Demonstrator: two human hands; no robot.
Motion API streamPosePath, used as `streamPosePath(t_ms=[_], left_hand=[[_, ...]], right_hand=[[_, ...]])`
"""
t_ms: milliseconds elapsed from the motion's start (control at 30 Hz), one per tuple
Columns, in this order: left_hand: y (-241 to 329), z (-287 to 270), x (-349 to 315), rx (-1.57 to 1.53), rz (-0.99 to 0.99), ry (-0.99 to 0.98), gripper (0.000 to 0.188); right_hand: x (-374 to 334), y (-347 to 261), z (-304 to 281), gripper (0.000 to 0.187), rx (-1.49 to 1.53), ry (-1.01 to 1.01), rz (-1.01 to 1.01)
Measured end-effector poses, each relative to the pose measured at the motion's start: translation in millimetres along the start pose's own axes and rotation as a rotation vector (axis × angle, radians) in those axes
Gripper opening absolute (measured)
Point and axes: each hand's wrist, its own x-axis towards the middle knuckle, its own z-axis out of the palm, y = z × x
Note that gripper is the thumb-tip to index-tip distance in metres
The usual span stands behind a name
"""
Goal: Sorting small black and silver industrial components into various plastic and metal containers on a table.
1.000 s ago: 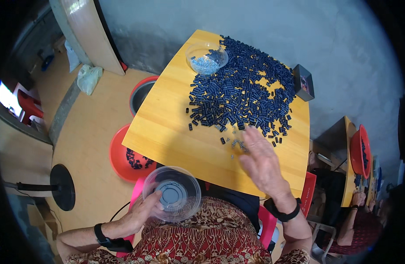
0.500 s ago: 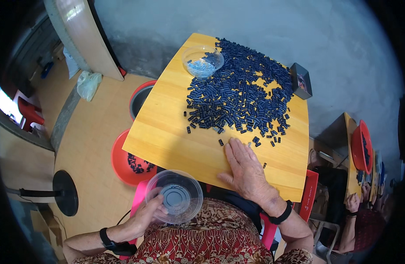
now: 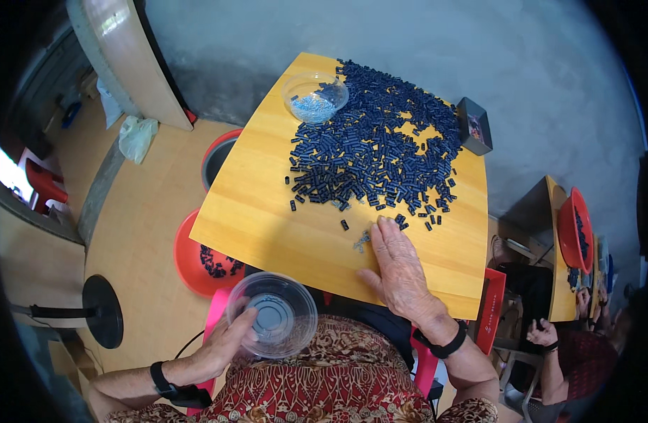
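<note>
My left hand (image 3: 229, 341) grips the rim of a clear round plastic bowl (image 3: 304, 326) below the table's front edge. A few tiny bits may lie inside it; they are too small to tell. Palm down on the yellow wooden table (image 3: 267, 220), my right hand (image 3: 403, 278) has its fingers stretched out and its thumb apart. Beside its fingertips lies a small scatter of tiny silvery pieces (image 3: 361, 242). Beyond spreads a big pile of small black oblong parts (image 3: 380, 141), with a few loose ones near my fingers.
A second clear bowl (image 3: 315, 108), holding silvery pieces, stands at the far left of the table. A dark box (image 3: 474, 127) sits at the right edge. Red basins (image 3: 190, 271) stand on the floor at left. At right, another person's hand (image 3: 542, 333) is near another table.
My right hand has slid a little to the right, and the tiny silvery pieces now show left of its fingers. The left hand still holds the bowl. The other person's hand has shifted left.
</note>
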Motion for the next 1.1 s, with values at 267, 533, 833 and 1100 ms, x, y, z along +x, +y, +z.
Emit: streamPosePath(t_ms=[267, 533, 833, 1100], left_hand=[[-0.2, 4.3, 1.9, -0.016, 0.02, -0.015, 0.088], [5.0, 8.3, -3.3, -0.031, -0.031, 0.054, 0.092], [8.7, 17.2, -3.1, -0.204, -0.03, 0.022, 0.083], [14.2, 24.3, 23.5, -0.147, -0.032, -0.161, 0.062]], right_hand=[[4.6, -12.7, 6.6, 0.077, 0.083, -0.09, -0.056], [4.3, 6.4, -3.5, 0.065, 0.291, 0.049, 0.046], [4.4, 13.2, 2.2, 0.057, 0.297, -0.026, 0.027], [11.9, 8.6, 4.3, 0.057, 0.198, -0.055, -0.009]])
